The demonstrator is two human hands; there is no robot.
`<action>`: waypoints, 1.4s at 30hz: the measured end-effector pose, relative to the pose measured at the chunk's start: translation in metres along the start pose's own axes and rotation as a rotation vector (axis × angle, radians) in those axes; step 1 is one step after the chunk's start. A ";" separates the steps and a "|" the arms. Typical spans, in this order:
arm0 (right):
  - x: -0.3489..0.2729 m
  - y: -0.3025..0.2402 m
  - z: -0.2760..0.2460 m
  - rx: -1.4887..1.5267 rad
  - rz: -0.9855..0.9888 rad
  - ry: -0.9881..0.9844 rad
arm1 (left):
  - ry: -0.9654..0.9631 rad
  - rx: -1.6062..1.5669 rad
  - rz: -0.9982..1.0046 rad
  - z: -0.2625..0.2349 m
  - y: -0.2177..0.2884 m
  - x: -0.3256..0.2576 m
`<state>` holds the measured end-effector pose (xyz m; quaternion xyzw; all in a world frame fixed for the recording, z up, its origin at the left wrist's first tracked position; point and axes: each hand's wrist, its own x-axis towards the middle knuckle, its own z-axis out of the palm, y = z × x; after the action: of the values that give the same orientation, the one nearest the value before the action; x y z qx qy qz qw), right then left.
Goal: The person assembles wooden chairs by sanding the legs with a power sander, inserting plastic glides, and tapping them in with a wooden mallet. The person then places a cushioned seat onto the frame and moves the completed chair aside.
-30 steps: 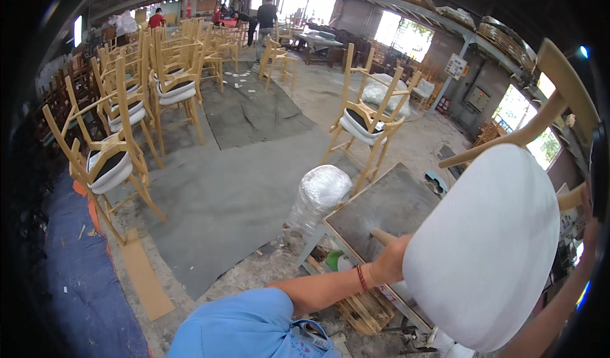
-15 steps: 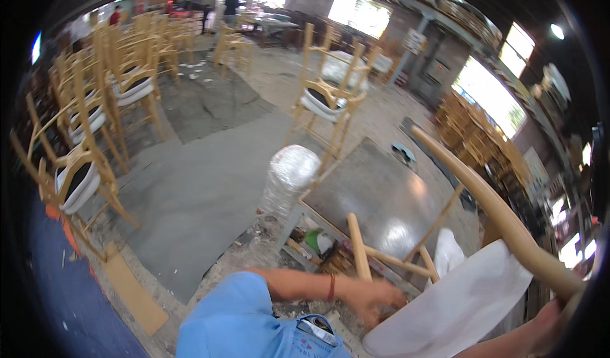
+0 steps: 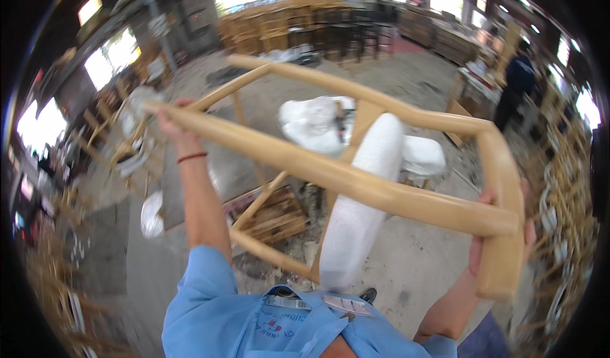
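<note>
A pale wooden chair frame (image 3: 298,162) is lifted sideways in front of my chest. White foam wrap (image 3: 363,209) covers its seat part. My left hand (image 3: 178,121) is closed round the end of a long leg at the left. My right hand (image 3: 486,234) grips the frame at the right, by the joint with the thick curved top piece (image 3: 502,167); part of its fingers is hidden behind the wood. Below and beyond the chair stands a grey-topped worktable (image 3: 190,183), partly covered by the frame.
White wrapped bundles (image 3: 311,126) lie past the chair. Stacked wooden pieces (image 3: 276,212) sit under the table, near a clear-wrapped roll (image 3: 152,215). Many chairs crowd the right (image 3: 559,212) and left sides. Another person (image 3: 518,81) stands at the far right.
My view has swung to the right. The chair is raised and turned across my front. My left hand, loose near the seat before, now holds a leg.
</note>
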<state>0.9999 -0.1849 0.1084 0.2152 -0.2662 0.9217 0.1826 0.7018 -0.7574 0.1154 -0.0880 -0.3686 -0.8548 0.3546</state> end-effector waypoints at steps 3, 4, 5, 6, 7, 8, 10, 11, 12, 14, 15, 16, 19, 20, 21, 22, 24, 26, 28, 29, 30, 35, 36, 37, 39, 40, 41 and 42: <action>0.015 -0.055 -0.094 0.098 -0.141 0.233 | -0.088 -0.207 0.036 0.105 -0.024 -0.024; 0.013 -0.075 -0.118 0.078 -0.188 0.304 | -0.205 -0.299 0.035 0.145 -0.039 -0.043; 0.011 -0.092 -0.141 0.074 -0.228 0.359 | -0.320 -0.391 0.056 0.187 -0.042 -0.062; 0.006 -0.105 -0.163 0.086 -0.249 0.414 | -0.445 -0.436 0.019 0.213 -0.038 -0.070; 0.000 -0.113 -0.184 0.051 -0.293 0.501 | -0.569 -0.471 -0.014 0.235 -0.031 -0.077; -0.012 -0.120 -0.206 0.021 -0.338 0.583 | -0.632 -0.501 -0.083 0.263 -0.020 -0.090; -0.072 -0.153 -0.294 0.061 -0.324 0.652 | -0.779 -0.632 -0.241 0.337 -0.024 -0.124; -0.086 -0.156 -0.308 -0.096 -0.227 0.690 | -0.814 -0.635 -0.279 0.365 -0.028 -0.146; -0.092 -0.161 -0.316 -0.262 -0.135 0.721 | -0.847 -0.649 -0.320 0.392 -0.038 -0.164; -0.096 -0.170 -0.335 -0.523 0.011 0.848 | -0.956 -0.652 -0.370 0.440 -0.067 -0.193; -0.099 -0.174 -0.343 -0.662 0.082 0.918 | -1.009 -0.696 -0.439 0.462 -0.091 -0.203; -0.103 -0.169 -0.354 -0.670 0.130 0.984 | -1.098 -0.718 -0.447 0.480 -0.115 -0.213; -0.106 -0.145 -0.405 -0.696 0.184 1.175 | -1.164 -0.685 -0.441 0.540 -0.220 -0.239; -0.104 -0.134 -0.423 -0.691 0.183 1.195 | -1.196 -0.698 -0.526 0.560 -0.253 -0.245; -0.096 -0.119 -0.443 -0.683 0.188 1.204 | -1.164 -0.645 -0.546 0.575 -0.286 -0.246; -0.094 -0.101 -0.463 -0.657 0.140 1.235 | -1.181 -0.744 -0.555 0.595 -0.320 -0.259; -0.075 -0.069 -0.496 -0.619 0.063 1.279 | -1.165 -0.784 -0.604 0.628 -0.378 -0.269; -0.022 -0.036 -0.516 -0.554 0.140 1.330 | -1.150 -0.642 -0.632 0.651 -0.444 -0.256; 0.011 -0.024 -0.559 -0.475 0.367 1.279 | -1.186 -0.565 -0.622 0.682 -0.526 -0.235; 0.045 -0.020 -0.563 -0.614 0.564 1.252 | -1.247 -0.556 -0.626 0.687 -0.559 -0.229; 0.077 -0.018 -0.561 -0.756 0.757 1.206 | -1.308 -0.552 -0.622 0.688 -0.579 -0.224; 0.182 -0.028 -0.604 -0.923 0.980 0.969 | -1.430 -0.485 -0.730 0.664 -0.679 -0.211; 0.195 -0.028 -0.607 -0.882 0.980 0.960 | -1.428 -0.405 -0.738 0.652 -0.694 -0.208; 0.192 -0.029 -0.609 -0.885 1.051 0.945 | -1.414 -0.326 -0.762 0.636 -0.704 -0.211; 0.191 -0.029 -0.627 -0.900 1.185 0.895 | -1.408 -0.157 -0.790 0.606 -0.720 -0.217; 0.184 -0.027 -0.634 -0.892 1.275 0.882 | -1.403 -0.055 -0.799 0.586 -0.723 -0.222; 0.172 -0.027 -0.640 -0.894 1.364 0.857 | -1.390 0.050 -0.800 0.568 -0.719 -0.222; 0.165 -0.030 -0.649 -0.898 1.435 0.840 | -1.393 0.064 -0.770 0.554 -0.707 -0.226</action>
<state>0.6805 0.2449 -0.2951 -0.4400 -0.5776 0.6274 -0.2813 0.3314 0.0860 0.0154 -0.4581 -0.5345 -0.6547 -0.2754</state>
